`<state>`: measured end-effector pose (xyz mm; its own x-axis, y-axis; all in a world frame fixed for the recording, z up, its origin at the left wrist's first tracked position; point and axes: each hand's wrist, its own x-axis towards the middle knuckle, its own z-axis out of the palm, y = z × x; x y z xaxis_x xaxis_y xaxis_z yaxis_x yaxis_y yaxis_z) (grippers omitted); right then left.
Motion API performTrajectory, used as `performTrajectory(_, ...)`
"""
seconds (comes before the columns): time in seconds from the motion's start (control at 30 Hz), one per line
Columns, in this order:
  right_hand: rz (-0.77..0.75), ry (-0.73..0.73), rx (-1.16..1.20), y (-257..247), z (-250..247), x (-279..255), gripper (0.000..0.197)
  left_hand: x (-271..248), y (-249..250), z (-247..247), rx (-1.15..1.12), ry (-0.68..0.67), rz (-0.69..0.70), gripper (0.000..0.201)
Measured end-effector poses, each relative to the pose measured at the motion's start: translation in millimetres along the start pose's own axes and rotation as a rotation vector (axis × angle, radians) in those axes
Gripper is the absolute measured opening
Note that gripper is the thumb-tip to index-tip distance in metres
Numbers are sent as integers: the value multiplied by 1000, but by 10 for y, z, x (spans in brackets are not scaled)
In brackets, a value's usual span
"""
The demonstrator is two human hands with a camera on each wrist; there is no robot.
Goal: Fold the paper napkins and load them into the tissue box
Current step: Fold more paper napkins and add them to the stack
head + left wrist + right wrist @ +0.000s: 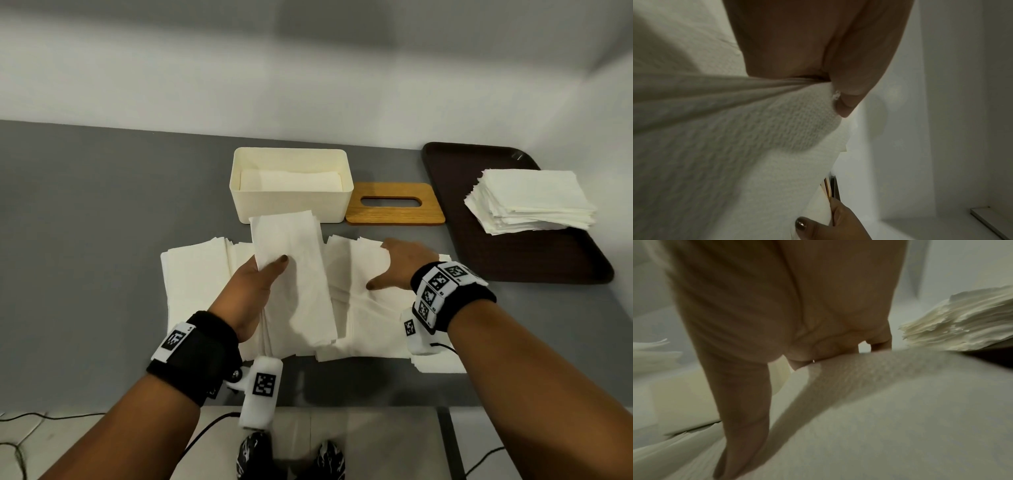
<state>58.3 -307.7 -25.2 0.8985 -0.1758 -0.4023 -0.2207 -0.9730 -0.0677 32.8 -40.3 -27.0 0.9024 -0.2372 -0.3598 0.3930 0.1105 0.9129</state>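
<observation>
left hand [255,291] pinches a folded napkin [294,277], right hand [399,265] flat and relaxed on the spread napkins [363,308]; lay it level into the tissue box [291,202], edges squared.

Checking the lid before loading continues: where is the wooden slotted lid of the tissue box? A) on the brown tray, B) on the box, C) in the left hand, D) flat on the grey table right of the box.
D: the wooden slotted lid lies flat on the grey table, beside the open cream tissue box.
</observation>
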Motion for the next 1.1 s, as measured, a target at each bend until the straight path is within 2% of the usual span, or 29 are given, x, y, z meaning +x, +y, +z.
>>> performTrajectory(0.07, -19, 57, -8, -9, 0, -30, 76, -2, -3, 1, -2, 3, -5, 26)
performTrajectory(0.17, -64, 186, 108, 10, -36, -82, 43, 2, -14, -4, -12, 23, -12, 25)
performTrajectory(0.3, -135, 197, 278, 130, -136, -153, 8, -7, -14, -2, -15, 22, -11, 18)
performTrajectory(0.37, -151, 245, 336, 209, -208, -207, 12, -14, -10, -2, -10, 22, -13, 16)
performTrajectory(0.47, -162, 279, 484, 343, -281, -268, 8, -11, -2, 2, -7, 23, -29, 19)
performTrajectory(0.6, -146, 265, 968, 446, -275, -406, 4, -16, 5, 62, -6, 4, -37, 15)
performTrajectory(0.67, -136, 252, 1120, 425, -231, -476, 4, -14, 7, 101, 9, 7, -44, 14)
performTrajectory(0.73, -88, 235, 1104, 445, -117, -456, 2, -4, 6, 127, 15, 16, -59, 14)
performTrajectory(0.87, 84, 197, 906, 576, 166, -376, 5, -5, 7, 145, 2, 15, -77, 15)
performTrajectory(0.97, 98, 268, 804, 652, 187, -437, 6, 1, 9, 148, -5, 17, -90, 21)
performTrajectory(1.1, 68, 390, 681, 718, -75, -583, 11, -3, 24, 195, -27, 6, -91, 26)
